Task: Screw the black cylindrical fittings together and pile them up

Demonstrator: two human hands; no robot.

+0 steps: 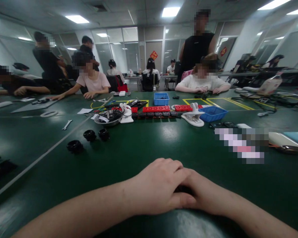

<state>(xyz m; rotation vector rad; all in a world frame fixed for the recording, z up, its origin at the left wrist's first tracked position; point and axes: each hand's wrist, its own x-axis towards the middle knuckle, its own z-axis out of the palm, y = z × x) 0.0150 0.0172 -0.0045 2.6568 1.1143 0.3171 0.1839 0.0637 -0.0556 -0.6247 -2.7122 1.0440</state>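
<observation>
Now | left hand curled over right hand | grasp hidden, cannot tell | green table

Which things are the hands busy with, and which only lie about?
In hand: nothing seen held; left hand lies over right hand on the dark green table.
Lying about: three black round parts, blue plastic bins, red rectangular blocks, white plastic clamp, silver wrench.

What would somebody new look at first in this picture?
Probably the two bare hands at the bottom middle: the left hand lies over the right hand on the dark green table. Next, the row of bright red plastic blocks across the table's middle, with a blue plastic basket just behind it, and three round black parts off to the left.
</observation>
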